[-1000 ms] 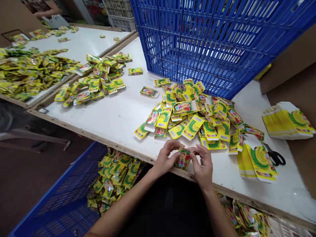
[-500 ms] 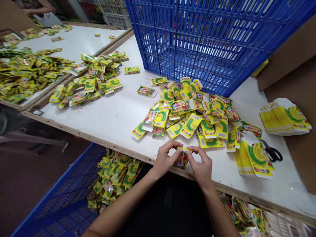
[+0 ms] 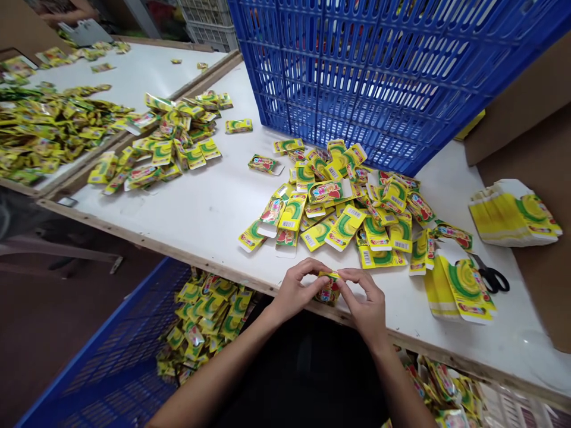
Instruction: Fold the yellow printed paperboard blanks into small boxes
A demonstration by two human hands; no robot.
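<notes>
Both of my hands hold one small yellow-green carton (image 3: 329,289) at the near edge of the white table (image 3: 209,208). My left hand (image 3: 298,289) pinches its left side and my right hand (image 3: 366,303) presses on its top right with closed fingers. Just beyond them lies a loose pile of flat yellow cartons (image 3: 348,202). A short stack of larger flat cartons (image 3: 459,288) sits to the right of my right hand.
A big blue crate (image 3: 379,77) stands at the back of the table. Scissors (image 3: 491,276) and another carton stack (image 3: 513,214) lie at right. More cartons (image 3: 165,142) lie at left, and a blue bin (image 3: 134,356) with folded cartons sits under the table.
My hands have stayed at the table edge and closed tighter on the carton, which now looks more folded down. The view shifted slightly.
</notes>
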